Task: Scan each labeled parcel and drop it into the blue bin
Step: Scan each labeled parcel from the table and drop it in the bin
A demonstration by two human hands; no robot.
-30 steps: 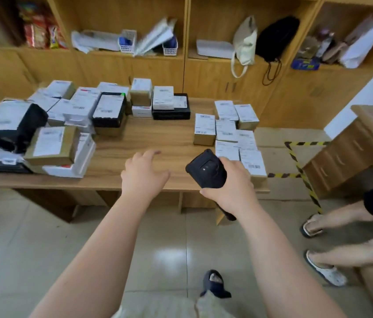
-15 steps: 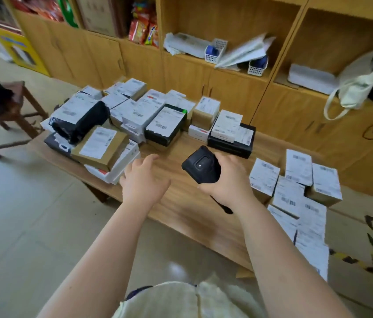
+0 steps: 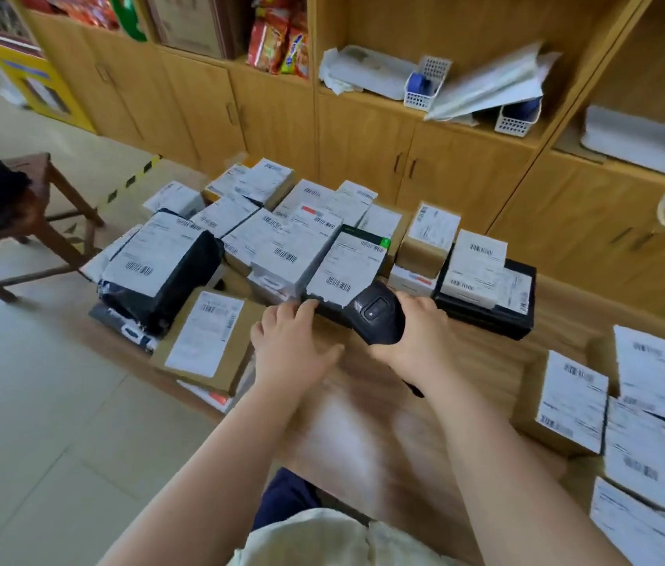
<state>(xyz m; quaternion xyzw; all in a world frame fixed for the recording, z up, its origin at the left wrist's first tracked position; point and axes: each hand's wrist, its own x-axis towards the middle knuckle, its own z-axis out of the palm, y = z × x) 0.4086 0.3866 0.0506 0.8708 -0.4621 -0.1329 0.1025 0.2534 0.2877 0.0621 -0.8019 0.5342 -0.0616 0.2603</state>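
We note: table [image 3: 486, 357] wood, grain visible, slight sheen; scanner [image 3: 377, 316] black plastic, matt, finely textured; box [image 3: 245, 320] brown matt cardboard, white paper label [image 3: 204, 337]; bag [image 3: 177, 279] black plastic film, glossy, crinkled; floor [image 3: 36, 402] smooth glossy tile.

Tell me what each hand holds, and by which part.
Right hand grips the black scanner by its lower body. Left hand holds nothing; open, it reaches the near edge of a black labelled parcel.

Label-up parcels [image 3: 281, 247] across wooden table [image 3: 486, 361]
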